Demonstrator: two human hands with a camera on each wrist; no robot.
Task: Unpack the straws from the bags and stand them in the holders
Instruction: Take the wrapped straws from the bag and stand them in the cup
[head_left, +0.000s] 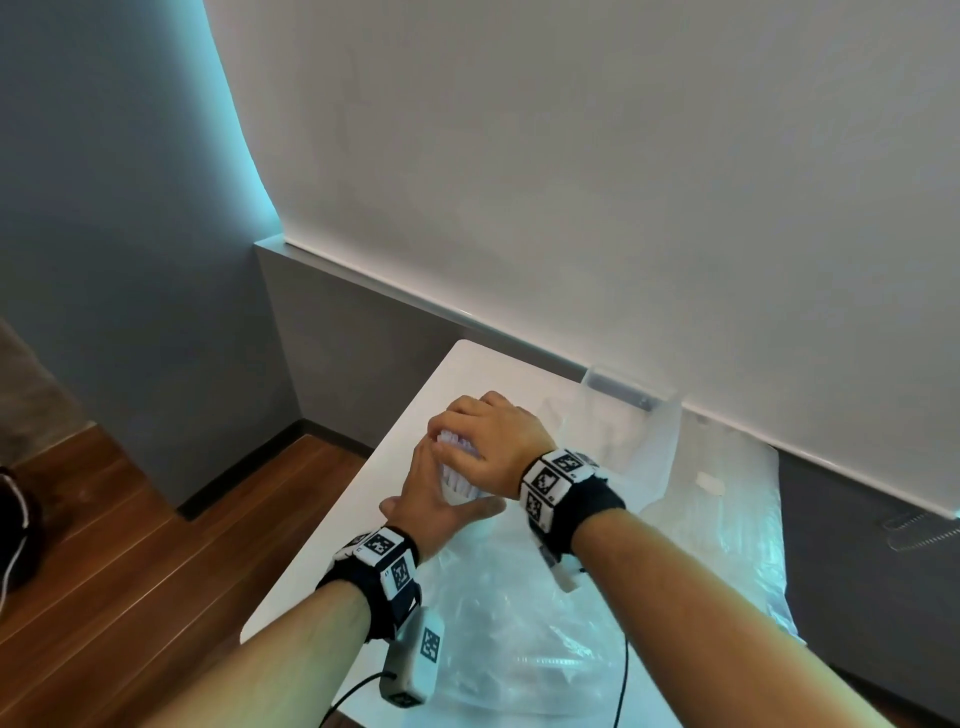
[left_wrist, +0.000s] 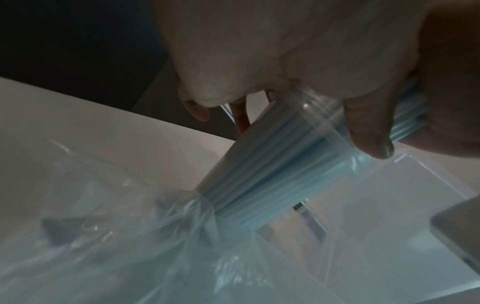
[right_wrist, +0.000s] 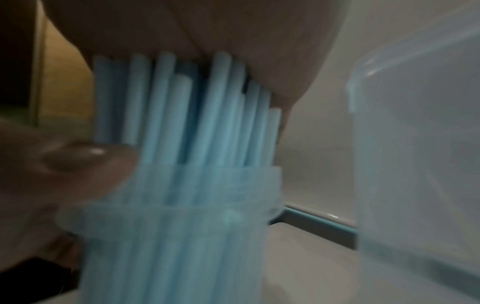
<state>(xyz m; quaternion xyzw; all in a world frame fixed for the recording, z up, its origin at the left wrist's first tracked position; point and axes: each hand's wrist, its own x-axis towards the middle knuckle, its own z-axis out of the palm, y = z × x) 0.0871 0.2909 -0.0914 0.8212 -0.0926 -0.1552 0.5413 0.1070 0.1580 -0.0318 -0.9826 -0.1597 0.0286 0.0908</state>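
Observation:
A clear cylindrical straw holder (head_left: 460, 491) stands on the white table (head_left: 358, 525), packed with pale blue straws (head_left: 453, 446). My left hand (head_left: 434, 493) grips the holder's side; in the left wrist view its thumb (left_wrist: 369, 131) lies across the holder (left_wrist: 259, 164) near the rim. My right hand (head_left: 488, 441) is curled over the straw tops, palm against their ends. The right wrist view shows the straws (right_wrist: 182, 115) rising out of the holder (right_wrist: 182, 236) into the palm, with the thumb (right_wrist: 78, 160) at the rim.
Crumpled clear plastic bags (head_left: 519, 623) lie on the table in front of me and to the right (head_left: 727, 499). A second clear container (head_left: 623, 395) stands behind the hands by the wall. The table's left edge drops to a wooden floor (head_left: 130, 545).

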